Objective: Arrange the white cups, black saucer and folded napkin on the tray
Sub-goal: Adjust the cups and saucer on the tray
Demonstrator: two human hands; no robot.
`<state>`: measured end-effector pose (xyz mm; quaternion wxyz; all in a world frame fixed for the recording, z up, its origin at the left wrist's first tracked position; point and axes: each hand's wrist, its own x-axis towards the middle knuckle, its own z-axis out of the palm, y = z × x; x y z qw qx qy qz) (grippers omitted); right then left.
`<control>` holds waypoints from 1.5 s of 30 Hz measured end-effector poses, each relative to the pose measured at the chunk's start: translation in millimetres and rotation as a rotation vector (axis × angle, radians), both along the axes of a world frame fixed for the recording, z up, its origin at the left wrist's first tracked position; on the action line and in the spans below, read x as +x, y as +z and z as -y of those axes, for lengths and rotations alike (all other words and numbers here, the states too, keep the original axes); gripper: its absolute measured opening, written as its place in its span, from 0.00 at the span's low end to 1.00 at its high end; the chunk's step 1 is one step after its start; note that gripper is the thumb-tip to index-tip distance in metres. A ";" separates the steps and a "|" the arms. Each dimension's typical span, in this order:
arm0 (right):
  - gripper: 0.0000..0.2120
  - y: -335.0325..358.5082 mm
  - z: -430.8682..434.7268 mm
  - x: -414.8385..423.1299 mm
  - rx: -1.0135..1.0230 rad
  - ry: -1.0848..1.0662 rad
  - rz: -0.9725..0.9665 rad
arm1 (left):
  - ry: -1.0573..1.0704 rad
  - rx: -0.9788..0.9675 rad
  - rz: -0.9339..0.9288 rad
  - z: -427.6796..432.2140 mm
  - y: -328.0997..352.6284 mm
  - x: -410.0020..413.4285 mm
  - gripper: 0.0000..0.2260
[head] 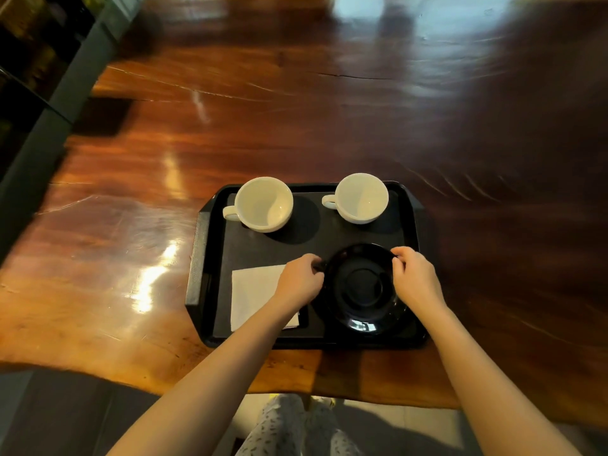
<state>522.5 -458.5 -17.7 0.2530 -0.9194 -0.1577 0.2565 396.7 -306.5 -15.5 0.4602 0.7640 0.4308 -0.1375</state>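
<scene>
A black tray (204,258) lies on the wooden table in front of me. Two empty white cups stand at its far side, one at the left (263,204) and one at the right (360,197), both with handles pointing left. A black saucer (360,287) sits at the tray's near right. My left hand (301,279) grips its left rim and my right hand (416,278) grips its right rim. A folded white napkin (251,296) lies flat at the near left of the tray, partly under my left wrist.
The glossy brown wooden table (296,110) stretches far beyond the tray. A dark shelf frame (49,110) runs along the left. The table's near edge is just below the tray, with my legs under it.
</scene>
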 end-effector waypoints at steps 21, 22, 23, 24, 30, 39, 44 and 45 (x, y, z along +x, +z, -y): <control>0.27 19.5 -5.4 -42.1 -0.022 0.199 0.340 | -0.005 0.494 0.177 9.4 13.1 -60.3 0.21; 0.28 21.2 -9.3 -56.1 0.012 0.259 0.358 | -0.020 0.569 0.164 13.2 10.8 -79.6 0.23; 0.28 21.3 -15.0 -73.3 0.041 0.344 0.356 | -0.062 0.633 0.116 18.3 6.3 -96.9 0.24; 0.29 20.5 -21.8 -92.7 0.061 0.443 0.337 | -0.103 0.671 0.055 23.5 -0.8 -110.5 0.25; 0.28 -3.3 -54.0 -162.0 0.030 0.656 0.198 | -0.011 0.585 0.005 18.5 -25.2 -122.2 0.28; 0.25 -19.8 -72.4 -166.5 -0.011 0.498 0.214 | -0.035 0.500 0.075 -4.9 -31.9 -118.2 0.29; 0.25 -21.5 -80.2 -163.7 -0.026 0.460 0.230 | -0.070 0.450 0.064 -15.7 -28.1 -111.9 0.29; 0.25 -20.9 -81.3 -163.4 -0.025 0.453 0.225 | -0.077 0.447 0.060 -17.1 -26.6 -111.2 0.29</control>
